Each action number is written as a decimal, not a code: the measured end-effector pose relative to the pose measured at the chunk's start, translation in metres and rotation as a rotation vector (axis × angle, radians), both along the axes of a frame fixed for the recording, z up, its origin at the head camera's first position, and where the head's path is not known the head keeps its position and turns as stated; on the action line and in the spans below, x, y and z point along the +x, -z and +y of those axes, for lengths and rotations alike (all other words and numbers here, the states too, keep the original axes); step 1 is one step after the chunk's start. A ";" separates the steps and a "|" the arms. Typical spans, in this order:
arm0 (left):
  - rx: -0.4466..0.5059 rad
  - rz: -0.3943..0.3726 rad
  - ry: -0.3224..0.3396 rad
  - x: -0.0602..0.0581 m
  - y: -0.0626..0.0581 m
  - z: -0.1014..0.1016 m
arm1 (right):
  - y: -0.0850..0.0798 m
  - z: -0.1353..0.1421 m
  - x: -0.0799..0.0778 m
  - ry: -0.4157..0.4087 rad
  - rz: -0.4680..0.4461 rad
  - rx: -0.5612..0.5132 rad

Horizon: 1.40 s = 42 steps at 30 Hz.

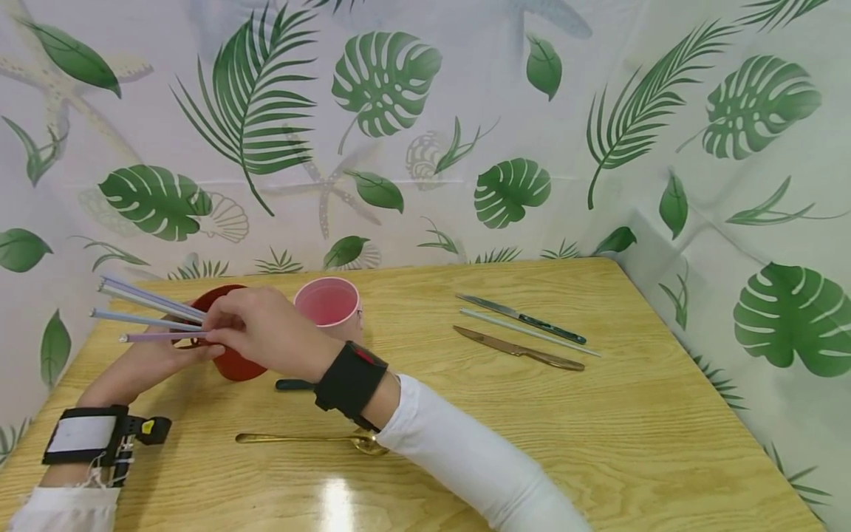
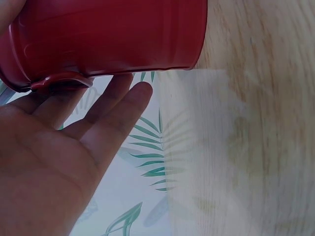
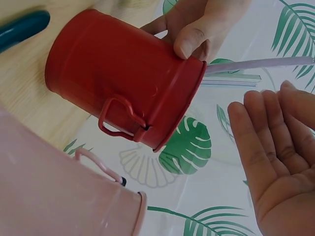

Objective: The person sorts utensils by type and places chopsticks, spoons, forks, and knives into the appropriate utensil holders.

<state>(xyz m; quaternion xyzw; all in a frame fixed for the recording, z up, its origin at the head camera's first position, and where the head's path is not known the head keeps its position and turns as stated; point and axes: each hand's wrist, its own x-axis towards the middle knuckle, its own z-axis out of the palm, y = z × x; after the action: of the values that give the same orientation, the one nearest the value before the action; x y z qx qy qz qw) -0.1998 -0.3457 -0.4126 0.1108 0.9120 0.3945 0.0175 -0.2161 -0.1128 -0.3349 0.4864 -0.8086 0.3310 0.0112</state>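
Note:
A small red pail [image 1: 236, 366] with loop handles stands toward the left of the table. My left hand [image 1: 156, 358] grips its far left side, thumb by the rim in the right wrist view and fingers along the wall beside a loop in the left wrist view. Several pale straws [image 1: 146, 321], lilac and bluish, lean out of its mouth to the left. My right hand [image 1: 269, 332] overlaps the pail and straws in the head view. In the right wrist view its fingers [image 3: 256, 142] are extended beside the straws, with nothing in the palm.
Right of the red pail stands a pink pail [image 1: 349, 329]. A dark teal handle [image 1: 292, 384] shows beside my right wrist. Nearer lies a gold spoon [image 1: 299, 438]. At right lie a green-handled knife [image 1: 552, 326], a pale straw [image 1: 532, 332] and a gold knife [image 1: 518, 349].

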 end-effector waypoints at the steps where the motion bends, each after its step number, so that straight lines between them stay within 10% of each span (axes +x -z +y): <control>1: -0.002 -0.004 0.000 0.000 0.000 0.000 | 0.000 0.002 0.000 0.001 0.005 0.000; 19: 0.022 -0.040 -0.007 0.003 -0.001 0.000 | -0.018 0.033 0.019 0.014 0.056 0.047; 42: 0.067 -0.061 -0.025 0.002 0.001 0.001 | 0.014 0.058 0.027 0.044 0.075 0.188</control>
<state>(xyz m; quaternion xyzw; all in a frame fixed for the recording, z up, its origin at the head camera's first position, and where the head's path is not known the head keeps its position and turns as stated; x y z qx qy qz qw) -0.1977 -0.3448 -0.4131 0.0878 0.8986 0.4283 0.0364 -0.1887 -0.0552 -0.3491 0.4796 -0.8454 0.2350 0.0030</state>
